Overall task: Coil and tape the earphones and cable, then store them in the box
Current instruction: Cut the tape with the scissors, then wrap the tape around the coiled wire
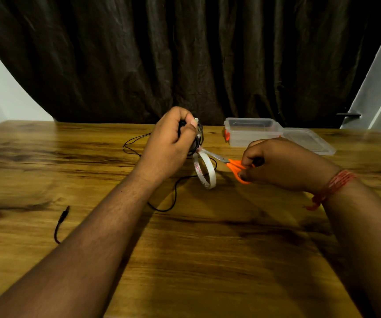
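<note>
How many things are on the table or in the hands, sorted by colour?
Orange: 1, the scissors
White: 1, the tape roll
Clear: 2, the box and its lid
Black: 2, the coiled earphones and the loose cable
Total: 6

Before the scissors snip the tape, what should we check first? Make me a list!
1. Coiled earphones gripped in the left hand: ok.
2. Orange scissors held in the right hand, blades pointing at the tape strip by the coil: ok.
3. Tape roll hanging from the coil, strip pulled tight: cannot tell.
4. Fingers clear of the blades: cannot tell, the left hand hides the blade tips.
5. Clear plastic box open, its lid lying beside it: ok.
6. Other black cable coiled too: not ok, it lies loose on the wooden table.
</note>
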